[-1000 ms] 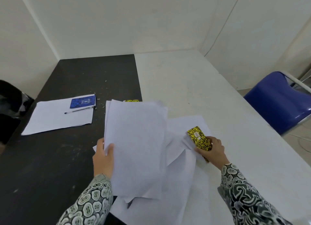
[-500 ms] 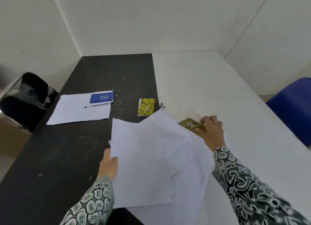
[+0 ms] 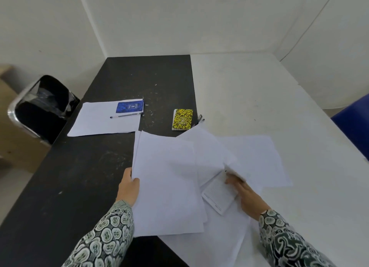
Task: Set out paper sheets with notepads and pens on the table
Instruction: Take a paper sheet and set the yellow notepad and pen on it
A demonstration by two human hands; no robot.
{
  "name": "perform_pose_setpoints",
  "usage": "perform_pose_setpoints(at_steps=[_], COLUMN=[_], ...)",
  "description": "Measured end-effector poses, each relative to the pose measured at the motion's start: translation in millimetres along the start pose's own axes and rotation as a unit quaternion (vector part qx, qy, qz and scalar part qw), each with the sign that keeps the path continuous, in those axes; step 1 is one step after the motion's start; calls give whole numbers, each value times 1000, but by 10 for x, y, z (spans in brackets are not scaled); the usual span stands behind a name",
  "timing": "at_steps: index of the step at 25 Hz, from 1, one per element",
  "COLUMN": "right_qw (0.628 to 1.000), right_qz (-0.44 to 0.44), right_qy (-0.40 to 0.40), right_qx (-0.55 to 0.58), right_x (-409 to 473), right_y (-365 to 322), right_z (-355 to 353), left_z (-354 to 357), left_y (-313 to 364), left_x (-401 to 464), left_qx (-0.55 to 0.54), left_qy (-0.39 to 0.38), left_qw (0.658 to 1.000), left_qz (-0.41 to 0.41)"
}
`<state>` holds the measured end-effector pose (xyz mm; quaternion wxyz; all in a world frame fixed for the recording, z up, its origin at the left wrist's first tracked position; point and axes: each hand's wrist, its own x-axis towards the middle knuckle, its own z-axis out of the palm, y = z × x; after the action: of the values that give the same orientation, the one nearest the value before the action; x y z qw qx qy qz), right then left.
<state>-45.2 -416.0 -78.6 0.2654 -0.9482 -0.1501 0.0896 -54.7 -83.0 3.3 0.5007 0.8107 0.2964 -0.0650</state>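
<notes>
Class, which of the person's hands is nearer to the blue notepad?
Left. The left hand grips the paper stack's edge, below the blue notepad on the black table. The right hand is farther right, over the white table.

Bright, even, soft indoor light with faint shadows; wide-angle bending at edges, slight blur throughout.

Left hand [image 3: 128, 189] pinching, right hand [image 3: 246, 197] gripping, both forearms outstretched.
</notes>
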Motion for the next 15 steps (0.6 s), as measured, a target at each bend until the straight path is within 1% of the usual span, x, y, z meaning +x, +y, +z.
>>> perform_pose_setpoints(at_steps=[1,2,3,4,5,6,7,8,9,10,11,12,13,14,15], right_qw=[995,979,945,901,867,858,868,891,917,927,916,891,862,840,833], right_qz=[40,74,123,186,253,330,383,378,318,244,190,147,113,91,72], right_qy=[-8,24,70,115,145,164,167,162,149,122,80,42,33,56,100], right_qx=[93,191,294,374,404,357,269,191,192,257,344,427,493,531,540], right_x=[2,6,14,53,125,198,276,329,387,455,517,568,621,668,705], right_y=[7,24,15,4,-23,-35,-84,-181,-320,-473,-640,-831,-1002,-1159,-1292], right_z=[-47,-72,-108,-130,-167,-165,-190,-232,-276,-329,-392,-478,-557,-631,-706], left_z=[10,21,32,36,36,37,37,34,26,17,12,2,-10,-17,-26], left_y=[-1,4,25,46,71,90,121,141,172,210,252,307,366,432,491], left_x=[8,19,25,27,33,35,42,49,47,47,42,29,8,-12,-27], left_qx=[1,3,4,-1,-10,-23,-40,-60,-85,-110,-133,-152,-168,-185,-200], left_qy=[-2,-3,-3,-1,0,2,3,4,7,11,15,22,29,35,41], left_qw=[1000,1000,1000,999,999,998,996,993,989,984,977,971,964,957,951], left_qz=[5,13,22,32,46,65,86,105,123,143,164,185,205,220,233])
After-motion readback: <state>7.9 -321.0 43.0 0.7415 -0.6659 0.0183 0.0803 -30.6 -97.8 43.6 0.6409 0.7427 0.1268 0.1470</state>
